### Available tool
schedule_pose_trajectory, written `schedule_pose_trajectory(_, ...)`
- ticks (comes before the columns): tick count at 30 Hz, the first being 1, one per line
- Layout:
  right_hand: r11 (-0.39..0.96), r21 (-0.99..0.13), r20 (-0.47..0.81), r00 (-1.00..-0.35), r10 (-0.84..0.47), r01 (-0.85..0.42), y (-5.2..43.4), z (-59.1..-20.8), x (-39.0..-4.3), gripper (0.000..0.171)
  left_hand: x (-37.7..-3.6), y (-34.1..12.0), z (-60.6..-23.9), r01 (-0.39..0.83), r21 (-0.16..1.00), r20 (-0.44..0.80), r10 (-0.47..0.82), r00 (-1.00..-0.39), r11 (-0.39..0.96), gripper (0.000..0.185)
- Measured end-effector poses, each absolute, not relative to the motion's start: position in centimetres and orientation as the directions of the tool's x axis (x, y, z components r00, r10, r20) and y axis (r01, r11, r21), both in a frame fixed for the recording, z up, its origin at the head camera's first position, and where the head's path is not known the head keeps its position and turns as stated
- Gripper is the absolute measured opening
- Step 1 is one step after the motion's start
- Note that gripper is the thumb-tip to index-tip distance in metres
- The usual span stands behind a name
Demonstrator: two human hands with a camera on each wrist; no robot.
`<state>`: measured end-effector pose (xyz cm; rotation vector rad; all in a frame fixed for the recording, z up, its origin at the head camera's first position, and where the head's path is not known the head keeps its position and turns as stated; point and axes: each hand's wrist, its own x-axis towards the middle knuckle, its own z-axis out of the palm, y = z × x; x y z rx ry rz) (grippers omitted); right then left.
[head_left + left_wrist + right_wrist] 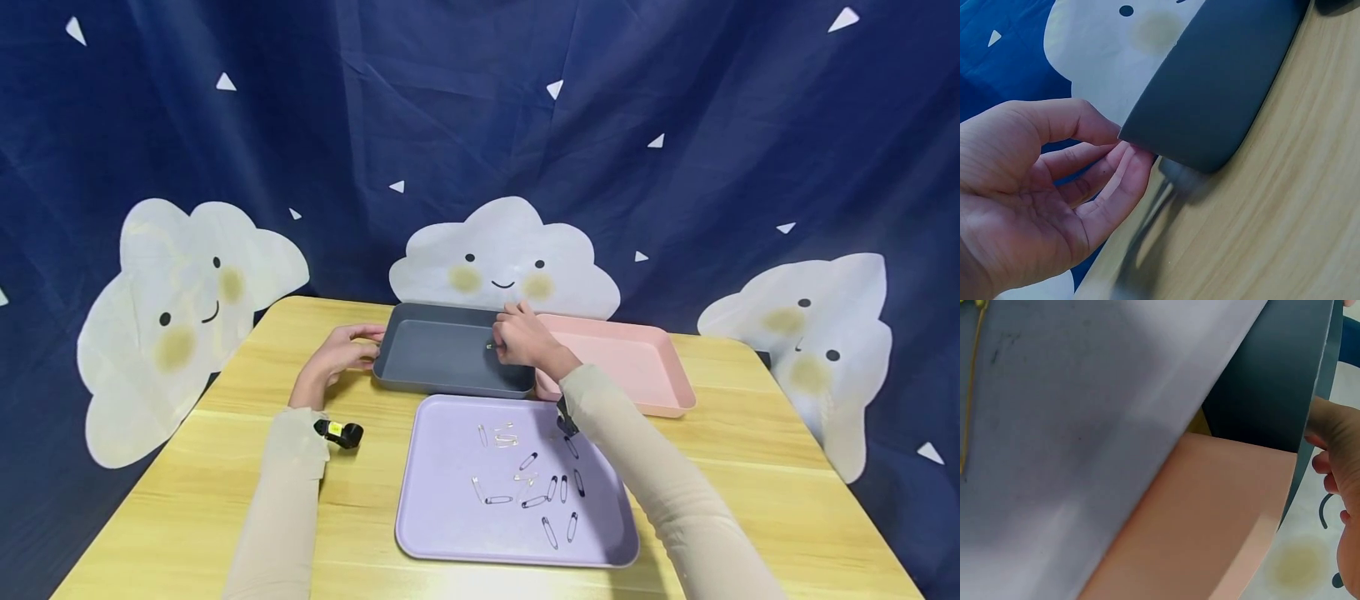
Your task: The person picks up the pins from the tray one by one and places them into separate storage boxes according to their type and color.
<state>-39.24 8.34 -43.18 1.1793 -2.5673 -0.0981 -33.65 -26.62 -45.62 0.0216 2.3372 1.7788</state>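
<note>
A blue cloud-print curtain hangs behind the wooden worktop (750, 467). Right hand (525, 337) fingers pinch a small pin (490, 346) over the otherwise bare grey tray (420, 375). It could slip out. Left hand (337, 354) fingers curl on the grey tray's nine-o'clock rim – it might tip. The pink tray (652, 367) looks empty; the lilac tray (450, 517) at six o'clock holds scattered safety pins (534, 500).

No readable text, labels, brands or numbers on trays, table or backdrop.
</note>
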Motion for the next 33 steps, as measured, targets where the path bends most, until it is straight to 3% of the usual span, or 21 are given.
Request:
schedule_pose_trajectory(9,0.655,0.195,0.243,-0.611,-0.753,-0.73,8.31,-43.42,-39.25,0.019,-33.75,-26.71,-45.51,-0.119,0.951,-0.16,0.126,-0.979,0.285,0.056)
schedule_pose_trajectory(26,0.653,0.156,0.23,-0.615,-0.754,-0.742,8.06,-43.54,-38.98,0.013,-33.93,-26.67,-45.76,-0.116,0.953,-0.157,0.129,-0.979,0.281,0.055)
schedule_pose_trajectory(33,0.636,0.153,0.275,-0.585,-0.763,-0.757,8.3,-43.42,-38.93,0.012,-33.86,-26.74,-45.73,-0.12,0.952,-0.16,0.124,-0.979,0.281,0.055)
